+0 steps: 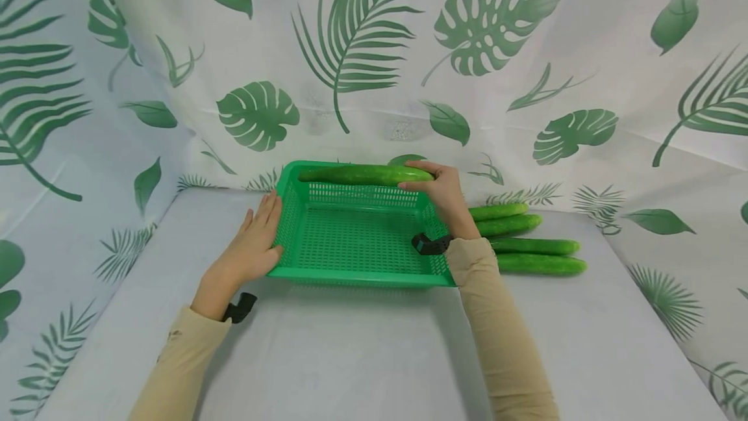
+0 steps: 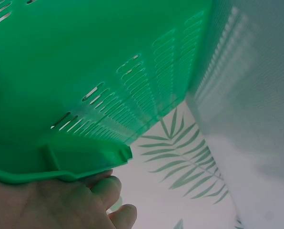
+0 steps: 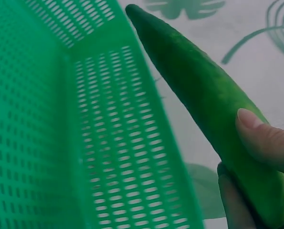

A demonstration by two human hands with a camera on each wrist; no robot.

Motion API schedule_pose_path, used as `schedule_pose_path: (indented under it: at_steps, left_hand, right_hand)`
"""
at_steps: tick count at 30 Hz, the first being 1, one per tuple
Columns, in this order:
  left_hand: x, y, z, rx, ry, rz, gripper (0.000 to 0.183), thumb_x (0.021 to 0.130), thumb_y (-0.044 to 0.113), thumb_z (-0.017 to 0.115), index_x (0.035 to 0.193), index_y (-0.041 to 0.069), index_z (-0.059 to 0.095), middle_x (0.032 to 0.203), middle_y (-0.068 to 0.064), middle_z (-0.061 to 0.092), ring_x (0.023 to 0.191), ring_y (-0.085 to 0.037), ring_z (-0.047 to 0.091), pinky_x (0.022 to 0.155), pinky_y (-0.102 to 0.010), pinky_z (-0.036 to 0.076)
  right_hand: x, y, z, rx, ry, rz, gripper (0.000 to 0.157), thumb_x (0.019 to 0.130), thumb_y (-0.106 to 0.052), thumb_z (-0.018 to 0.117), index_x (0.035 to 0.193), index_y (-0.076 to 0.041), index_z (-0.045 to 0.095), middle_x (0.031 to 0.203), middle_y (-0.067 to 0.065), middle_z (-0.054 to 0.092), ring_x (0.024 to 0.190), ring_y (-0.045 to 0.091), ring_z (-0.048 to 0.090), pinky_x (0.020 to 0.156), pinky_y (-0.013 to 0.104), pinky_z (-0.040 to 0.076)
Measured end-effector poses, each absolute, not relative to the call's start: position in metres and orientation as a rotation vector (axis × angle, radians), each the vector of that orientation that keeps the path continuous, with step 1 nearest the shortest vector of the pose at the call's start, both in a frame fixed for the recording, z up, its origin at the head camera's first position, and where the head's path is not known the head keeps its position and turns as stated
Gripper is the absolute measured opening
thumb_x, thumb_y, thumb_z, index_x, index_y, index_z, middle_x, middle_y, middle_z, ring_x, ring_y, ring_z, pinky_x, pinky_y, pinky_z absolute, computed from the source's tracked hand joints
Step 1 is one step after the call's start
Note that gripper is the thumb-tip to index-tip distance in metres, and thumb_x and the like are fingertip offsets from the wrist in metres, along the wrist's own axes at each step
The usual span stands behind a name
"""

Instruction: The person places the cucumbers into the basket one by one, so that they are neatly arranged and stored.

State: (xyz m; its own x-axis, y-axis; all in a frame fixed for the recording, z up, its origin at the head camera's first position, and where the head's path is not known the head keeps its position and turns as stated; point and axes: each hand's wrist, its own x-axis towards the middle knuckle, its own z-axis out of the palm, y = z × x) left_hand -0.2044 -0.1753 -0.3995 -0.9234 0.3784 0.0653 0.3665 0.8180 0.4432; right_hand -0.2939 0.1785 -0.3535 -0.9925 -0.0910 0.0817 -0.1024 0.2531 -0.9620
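Note:
A long green cucumber (image 1: 356, 175) is held level along the back rim of a green slotted plastic basket (image 1: 362, 276). My right hand (image 1: 445, 195) grips its right end, thumb on the near side and fingers on the far side. In the right wrist view the cucumber (image 3: 199, 95) appears beside the basket wall (image 3: 118, 143), and the thumb (image 3: 268, 143) presses on its skin. My left hand (image 1: 251, 245) rests against the basket's left rim with fingers straight. The left wrist view shows that hand (image 2: 61, 205) touching the rim from outside. The basket's visible floor is bare.
Several more cucumbers (image 1: 540, 265) lie on the white table (image 1: 362, 356) to the right of the basket, partly hidden by the right forearm. A white sheet with green leaf prints (image 1: 374, 109) rises behind the table and along both sides.

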Motion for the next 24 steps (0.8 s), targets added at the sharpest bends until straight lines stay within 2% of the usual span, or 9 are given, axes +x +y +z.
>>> schedule_pose_path:
  at_steps: [4,9,13,19,24]
  left_hand:
    - [-0.206,-0.176,-0.401,0.61,2.971,0.723,0.082,0.09,0.006,0.047,0.155,-0.009,-0.001,0.163,-0.021,-0.01,0.15,-0.034,-0.01,0.117,-0.06,-0.001]
    - [-0.206,-0.176,-0.403,0.601,2.985,0.715,0.082,0.09,0.006,0.047,0.155,-0.009,0.0,0.164,-0.022,-0.008,0.151,-0.033,-0.009,0.118,-0.06,0.0]
    - [-0.206,-0.175,-0.404,0.602,2.988,0.719,0.081,0.09,0.006,0.046,0.155,-0.008,0.0,0.164,-0.022,-0.007,0.151,-0.032,-0.009,0.118,-0.06,0.0]
    - [-0.207,-0.176,-0.404,0.595,2.982,0.715,0.082,0.091,0.007,0.046,0.155,-0.008,-0.001,0.164,-0.02,-0.01,0.151,-0.033,-0.01,0.118,-0.059,-0.001]
    - [-0.207,-0.176,-0.404,0.606,2.98,0.712,0.082,0.091,0.007,0.047,0.155,-0.009,-0.001,0.164,-0.021,-0.01,0.15,-0.033,-0.01,0.117,-0.06,-0.001]
  right_hand:
    - [-0.301,0.173,-0.366,0.164,-2.536,1.912,0.053,0.085,-0.006,0.077,0.136,-0.003,0.061,0.152,0.013,0.043,0.145,0.03,0.029,0.113,0.051,0.03]
    - [-0.306,0.169,-0.377,0.121,-2.619,1.861,0.05,0.085,-0.009,0.078,0.133,-0.007,0.064,0.155,0.013,0.038,0.146,0.032,0.027,0.112,0.052,0.032]
    - [-0.307,0.168,-0.383,0.114,-2.647,1.822,0.049,0.085,-0.008,0.078,0.132,-0.005,0.065,0.154,0.014,0.038,0.145,0.034,0.028,0.111,0.054,0.034]
    - [-0.31,0.164,-0.389,0.064,-2.679,1.787,0.049,0.084,-0.006,0.078,0.131,-0.004,0.065,0.147,0.014,0.048,0.142,0.035,0.034,0.11,0.053,0.035]
    - [-0.312,0.164,-0.392,0.019,-2.714,1.795,0.049,0.085,-0.003,0.076,0.132,-0.003,0.064,0.149,0.016,0.046,0.141,0.036,0.034,0.112,0.053,0.033]
